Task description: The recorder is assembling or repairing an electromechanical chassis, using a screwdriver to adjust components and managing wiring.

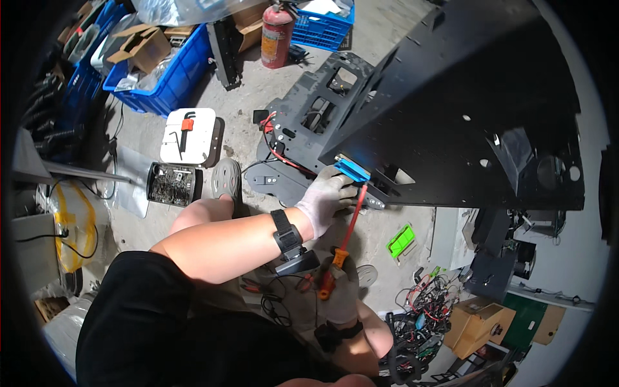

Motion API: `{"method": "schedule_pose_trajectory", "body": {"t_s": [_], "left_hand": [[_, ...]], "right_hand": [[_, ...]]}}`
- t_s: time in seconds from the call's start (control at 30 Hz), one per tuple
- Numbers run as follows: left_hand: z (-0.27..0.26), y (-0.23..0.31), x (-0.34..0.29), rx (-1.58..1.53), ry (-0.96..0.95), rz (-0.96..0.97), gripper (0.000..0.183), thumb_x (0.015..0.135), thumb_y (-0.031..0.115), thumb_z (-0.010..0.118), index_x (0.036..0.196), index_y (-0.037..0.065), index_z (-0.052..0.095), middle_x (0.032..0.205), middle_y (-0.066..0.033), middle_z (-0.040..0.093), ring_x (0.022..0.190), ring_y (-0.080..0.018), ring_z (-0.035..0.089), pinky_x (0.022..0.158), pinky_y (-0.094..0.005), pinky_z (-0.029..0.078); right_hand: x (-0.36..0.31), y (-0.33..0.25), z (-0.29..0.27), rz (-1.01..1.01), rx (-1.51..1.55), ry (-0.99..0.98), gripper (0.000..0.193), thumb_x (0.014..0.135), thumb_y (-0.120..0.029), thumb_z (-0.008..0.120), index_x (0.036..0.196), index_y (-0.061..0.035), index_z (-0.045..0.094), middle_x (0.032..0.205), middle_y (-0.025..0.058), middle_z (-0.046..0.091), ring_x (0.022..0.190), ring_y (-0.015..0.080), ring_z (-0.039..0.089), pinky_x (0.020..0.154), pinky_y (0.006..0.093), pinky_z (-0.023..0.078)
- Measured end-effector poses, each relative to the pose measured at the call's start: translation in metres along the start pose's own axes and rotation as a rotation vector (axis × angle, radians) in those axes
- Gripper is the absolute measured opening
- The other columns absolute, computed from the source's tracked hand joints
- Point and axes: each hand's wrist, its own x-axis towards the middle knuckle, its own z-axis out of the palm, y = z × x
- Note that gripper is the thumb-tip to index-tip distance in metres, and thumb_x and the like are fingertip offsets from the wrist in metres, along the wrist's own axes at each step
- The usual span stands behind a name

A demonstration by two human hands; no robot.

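My left hand (324, 198), in a light glove, has its fingers closed on a blue rectangular part (352, 171) at the edge of a large black metal panel (445, 148). Closer to me, my gloved right hand (342, 293) is wrapped round the orange handle of a screwdriver (349, 232). Its red shaft points up and away, and the tip appears to lie at or just under the blue part; whether they touch is unclear. A dark grey metal base plate (303, 103) with cutouts lies behind my left hand, with red and black cables along it.
A white stool-like block (187, 138) carries hex keys, beside a tray of screws (173, 184). A green plastic tray (401, 241) lies on the floor at right, near tangled wires (422, 316) and a cardboard box (479, 326). A fire extinguisher (277, 37) and blue crate (164, 80) stand farther off.
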Motion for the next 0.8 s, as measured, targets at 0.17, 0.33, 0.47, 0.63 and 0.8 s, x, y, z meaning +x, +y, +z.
{"method": "schedule_pose_trajectory", "body": {"t_s": [0.17, 0.33, 0.47, 0.63, 0.8], "left_hand": [[-0.006, -0.009, -0.004, 0.044, 0.099, 0.196, 0.028, 0.102, 0.015, 0.052, 0.129, 0.008, 0.051, 0.090, 0.0013, 0.057, 0.076, -0.0083, 0.055, 0.071, -0.0260, 0.048], [-0.008, -0.010, 0.004, -0.032, 0.163, 0.134, 0.037, 0.103, 0.018, 0.051, 0.137, 0.005, 0.046, 0.119, -0.0089, 0.060, 0.100, -0.0153, 0.060, 0.084, -0.0323, 0.050], [-0.005, -0.006, 0.009, 0.005, 0.084, 0.164, 0.045, 0.100, 0.025, 0.061, 0.135, 0.003, 0.045, 0.122, -0.0102, 0.063, 0.107, -0.0185, 0.062, 0.088, -0.0389, 0.050], [0.003, -0.002, 0.018, 0.180, 0.187, 0.225, 0.034, 0.097, 0.026, 0.067, 0.116, 0.000, 0.054, 0.107, -0.0092, 0.066, 0.099, -0.0166, 0.064, 0.086, -0.0351, 0.051], [0.001, -0.001, 0.025, 0.142, 0.183, 0.244, 0.030, 0.097, 0.024, 0.069, 0.110, -0.001, 0.058, 0.097, -0.0079, 0.064, 0.093, -0.0160, 0.064, 0.083, -0.0319, 0.053]], "right_hand": [[0.002, 0.005, 0.000, -0.045, -0.053, 0.005, 0.025, 0.092, -0.007, 0.049, 0.115, -0.0062, 0.056, 0.096, 0.0078, 0.061, 0.070, 0.0176, 0.061, 0.061, 0.0301, 0.054], [0.014, 0.010, -0.002, -0.167, -0.149, -0.021, 0.015, 0.087, 0.003, 0.052, 0.098, -0.0079, 0.053, 0.093, 0.0088, 0.063, 0.077, 0.0162, 0.061, 0.067, 0.0292, 0.052], [0.029, 0.006, -0.001, -0.496, -0.520, 0.009, 0.007, 0.093, -0.005, 0.055, 0.090, -0.0076, 0.050, 0.091, 0.0088, 0.062, 0.075, 0.0158, 0.059, 0.065, 0.0276, 0.049], [0.042, -0.008, 0.013, -0.468, -0.291, 0.159, 0.014, 0.102, -0.016, 0.051, 0.092, -0.0066, 0.052, 0.086, 0.0055, 0.059, 0.073, 0.0157, 0.058, 0.065, 0.0287, 0.049], [0.050, -0.025, 0.010, -0.525, -0.369, 0.245, 0.017, 0.104, -0.020, 0.050, 0.095, -0.0053, 0.054, 0.086, 0.0040, 0.056, 0.075, 0.0141, 0.055, 0.068, 0.0285, 0.047]]}}
